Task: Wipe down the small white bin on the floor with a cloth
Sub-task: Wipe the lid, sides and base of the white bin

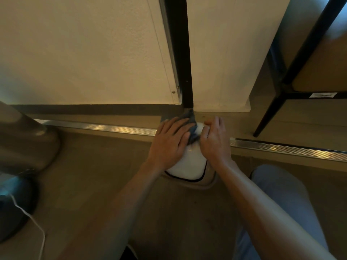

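Note:
The small white bin (189,162) stands on the floor just in front of me, near a metal door threshold. A dark blue-grey cloth (189,121) lies over its far top part. My left hand (170,139) lies flat on the cloth with straight fingers, pressing it against the bin's left side. My right hand (214,139) is curled over the bin's right upper edge and grips it. The far side of the bin is hidden by both hands and the cloth.
A metal threshold strip (105,127) runs across the floor behind the bin. White wall panels and a black post (185,72) rise beyond it. A black-legged stool (293,77) stands at the right, a round dark base with a white cable (16,199) at the left. My knee (281,194) is at the lower right.

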`<state>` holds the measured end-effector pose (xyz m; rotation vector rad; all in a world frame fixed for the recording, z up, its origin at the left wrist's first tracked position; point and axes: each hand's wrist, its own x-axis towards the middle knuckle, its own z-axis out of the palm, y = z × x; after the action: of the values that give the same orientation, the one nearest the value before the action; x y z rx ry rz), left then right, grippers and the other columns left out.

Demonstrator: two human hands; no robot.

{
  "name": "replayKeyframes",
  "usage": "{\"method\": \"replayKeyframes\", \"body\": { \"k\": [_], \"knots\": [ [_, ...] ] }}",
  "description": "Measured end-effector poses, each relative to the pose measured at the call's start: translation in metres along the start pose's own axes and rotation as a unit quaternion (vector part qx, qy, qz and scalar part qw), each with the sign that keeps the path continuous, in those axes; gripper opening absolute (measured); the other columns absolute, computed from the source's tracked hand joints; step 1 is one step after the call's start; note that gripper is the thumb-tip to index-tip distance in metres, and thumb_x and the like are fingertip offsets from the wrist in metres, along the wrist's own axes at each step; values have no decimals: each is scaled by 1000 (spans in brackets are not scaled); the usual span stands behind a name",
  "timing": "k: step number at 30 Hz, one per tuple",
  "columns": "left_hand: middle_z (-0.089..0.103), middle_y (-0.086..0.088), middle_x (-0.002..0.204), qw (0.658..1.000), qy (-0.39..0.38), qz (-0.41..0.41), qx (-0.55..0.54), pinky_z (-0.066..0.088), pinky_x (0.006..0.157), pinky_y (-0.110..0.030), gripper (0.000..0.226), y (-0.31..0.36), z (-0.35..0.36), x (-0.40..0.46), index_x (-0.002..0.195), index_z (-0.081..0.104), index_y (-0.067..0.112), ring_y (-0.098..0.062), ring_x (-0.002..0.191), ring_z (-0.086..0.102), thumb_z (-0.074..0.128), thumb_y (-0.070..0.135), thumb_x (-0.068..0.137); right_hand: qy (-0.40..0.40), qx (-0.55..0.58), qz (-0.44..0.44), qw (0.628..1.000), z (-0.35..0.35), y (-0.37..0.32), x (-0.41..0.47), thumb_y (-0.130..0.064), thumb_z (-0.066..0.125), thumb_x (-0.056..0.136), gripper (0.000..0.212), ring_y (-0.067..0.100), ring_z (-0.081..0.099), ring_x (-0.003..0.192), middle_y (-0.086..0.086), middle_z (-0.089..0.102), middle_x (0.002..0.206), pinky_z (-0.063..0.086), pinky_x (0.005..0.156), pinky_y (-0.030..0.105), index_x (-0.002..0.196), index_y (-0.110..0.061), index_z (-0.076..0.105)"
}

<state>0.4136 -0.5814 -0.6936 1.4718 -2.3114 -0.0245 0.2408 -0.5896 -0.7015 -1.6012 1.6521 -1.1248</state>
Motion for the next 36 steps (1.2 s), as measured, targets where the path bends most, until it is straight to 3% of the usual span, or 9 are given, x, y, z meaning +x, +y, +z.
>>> {"method": "replayKeyframes", "body": {
  "k": [4,9,12,16,19,22,28,32,36],
  "knots": [
    [48,-5,151,985,-1,-104,-139,30,118,-32,45,-21,-1,-18,142,57,18,-19,141,40,31,35,110,-6,8,-6,1000,-2,0,1,-17,44,105,9,14,52,88,2,50,105,49,81,33,110,-18,51],
    [63,-6,110,952,-59,-270,-130,45,83,-35,34,-8,-1,45,111,64,18,-25,103,61,34,35,110,-5,7,-3,1000,-2,0,0,-16,45,104,13,18,55,89,5,53,106,52,80,37,111,-13,54],
    [65,-6,124,974,-42,-221,-38,44,102,-41,36,18,1,41,121,66,19,-25,117,57,35,33,109,6,-1,-13,1000,-2,1,0,-15,44,104,14,18,55,89,6,53,108,53,80,38,112,-11,55],
    [48,-1,154,989,42,-108,-91,28,120,-42,42,32,-1,-16,146,50,23,-21,145,39,46,33,106,18,-13,-23,999,-1,1,-2,-17,44,105,17,15,54,88,5,53,109,52,78,34,114,-12,56],
    [30,0,164,979,69,-144,-124,25,121,-32,63,26,1,-47,157,33,24,-15,148,29,54,43,100,15,5,-21,1000,-1,1,-2,-17,44,105,18,14,55,90,3,54,108,49,79,30,114,-12,58],
    [26,1,165,968,17,-237,-87,19,122,-41,72,14,2,-44,159,24,28,-24,152,19,44,62,98,4,20,-20,1000,-2,1,-2,-14,45,104,17,13,55,91,2,54,107,46,79,26,113,-11,59],
    [65,-9,118,928,-88,-311,-185,47,85,-36,36,-17,3,44,121,60,22,-27,104,62,39,46,105,6,24,-17,1000,-1,5,1,-13,45,103,16,8,53,88,-1,54,104,45,76,23,109,-12,60],
    [62,-5,89,938,-192,-285,-54,35,66,-34,39,-9,8,86,85,61,21,-17,72,53,38,49,100,27,11,-3,1000,2,4,1,-15,44,102,18,11,54,88,1,55,105,47,76,26,110,-13,61],
    [68,-3,96,989,-13,-143,-42,39,80,-28,37,4,6,39,101,66,20,-21,90,61,38,44,104,32,22,-1,999,3,5,-1,-14,43,103,17,11,55,87,4,56,106,48,75,27,110,-13,59]
  ]
}}
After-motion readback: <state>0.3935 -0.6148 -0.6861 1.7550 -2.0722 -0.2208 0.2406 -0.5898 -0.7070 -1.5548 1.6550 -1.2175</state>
